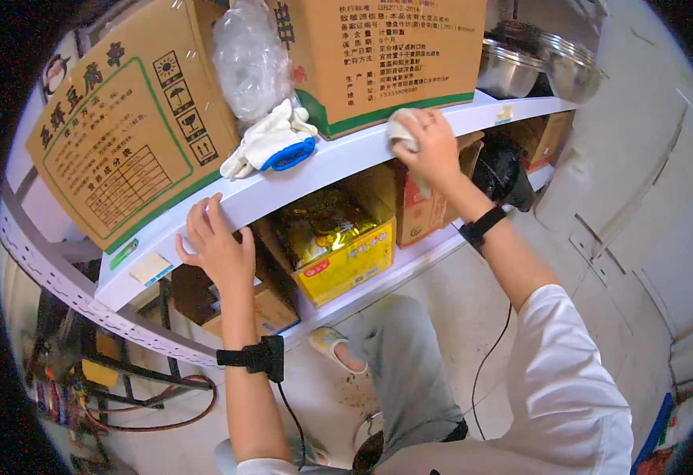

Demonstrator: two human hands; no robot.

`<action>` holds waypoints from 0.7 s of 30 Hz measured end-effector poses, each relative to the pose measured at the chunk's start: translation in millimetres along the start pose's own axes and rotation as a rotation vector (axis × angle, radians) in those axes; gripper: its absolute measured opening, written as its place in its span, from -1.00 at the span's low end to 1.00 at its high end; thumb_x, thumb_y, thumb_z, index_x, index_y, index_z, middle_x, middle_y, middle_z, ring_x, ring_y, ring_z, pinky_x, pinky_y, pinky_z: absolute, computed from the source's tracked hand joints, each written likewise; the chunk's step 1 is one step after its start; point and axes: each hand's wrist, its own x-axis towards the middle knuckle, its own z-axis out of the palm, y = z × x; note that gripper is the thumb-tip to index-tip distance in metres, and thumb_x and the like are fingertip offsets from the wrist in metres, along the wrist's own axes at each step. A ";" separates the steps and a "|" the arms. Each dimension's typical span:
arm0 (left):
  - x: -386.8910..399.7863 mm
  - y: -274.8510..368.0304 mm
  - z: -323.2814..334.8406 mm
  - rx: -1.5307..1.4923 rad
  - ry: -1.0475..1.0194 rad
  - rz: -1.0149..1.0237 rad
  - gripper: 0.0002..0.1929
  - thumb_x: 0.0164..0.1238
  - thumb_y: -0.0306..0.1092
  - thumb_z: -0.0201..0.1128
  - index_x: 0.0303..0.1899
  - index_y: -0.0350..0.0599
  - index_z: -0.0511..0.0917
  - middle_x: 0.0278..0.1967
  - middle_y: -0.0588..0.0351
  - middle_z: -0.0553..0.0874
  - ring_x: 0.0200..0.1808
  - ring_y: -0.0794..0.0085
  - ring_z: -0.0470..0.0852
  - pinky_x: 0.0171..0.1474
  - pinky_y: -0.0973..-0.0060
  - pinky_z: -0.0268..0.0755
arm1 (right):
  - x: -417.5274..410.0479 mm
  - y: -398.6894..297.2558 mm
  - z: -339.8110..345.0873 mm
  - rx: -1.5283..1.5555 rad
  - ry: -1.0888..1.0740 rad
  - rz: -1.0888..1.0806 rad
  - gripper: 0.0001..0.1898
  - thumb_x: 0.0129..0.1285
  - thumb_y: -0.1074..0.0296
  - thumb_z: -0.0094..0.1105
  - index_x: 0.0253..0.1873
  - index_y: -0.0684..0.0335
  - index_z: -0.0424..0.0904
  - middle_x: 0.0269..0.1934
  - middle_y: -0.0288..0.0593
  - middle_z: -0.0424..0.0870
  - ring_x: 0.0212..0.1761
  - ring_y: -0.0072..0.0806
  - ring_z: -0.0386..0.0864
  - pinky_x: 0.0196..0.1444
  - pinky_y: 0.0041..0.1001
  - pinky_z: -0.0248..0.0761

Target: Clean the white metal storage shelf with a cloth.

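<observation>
My right hand (pixel 432 145) grips a bunched pale cloth (pixel 402 127) against the front edge of a white shelf (pixel 346 155). A corner of cloth hangs below the palm. Further left, my left hand (pixel 218 240) rests its spread fingertips on the same shelf edge and holds nothing. Between the hands, a white knitted glove with a blue cuff (pixel 275 139) lies on the shelf, partly over the edge. A clear plastic bag (pixel 251 59) stands behind the glove. Cardboard boxes rise behind each hand, a left box (pixel 126 136) and a right box (pixel 394 59), both printed with writing.
Steel bowls (pixel 509 68) sit at the shelf's right end. On the lower shelf are an open yellow carton (pixel 346 261) and a black plastic bag (pixel 497 169). A perforated metal upright (pixel 115 329) runs at left. Thin cables trail from both wrist straps.
</observation>
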 end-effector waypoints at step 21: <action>1.7 3.3 5.6 -0.088 0.043 -0.046 -0.34 -0.18 -0.39 0.28 0.13 0.07 0.33 0.11 0.16 0.37 0.26 0.33 0.24 0.22 0.11 -0.09 | 9.9 -65.9 13.6 0.142 0.138 0.235 -0.62 -0.08 0.19 0.25 -0.14 0.21 0.52 -0.16 -0.04 0.53 -0.12 -0.11 0.48 -0.06 -0.23 0.39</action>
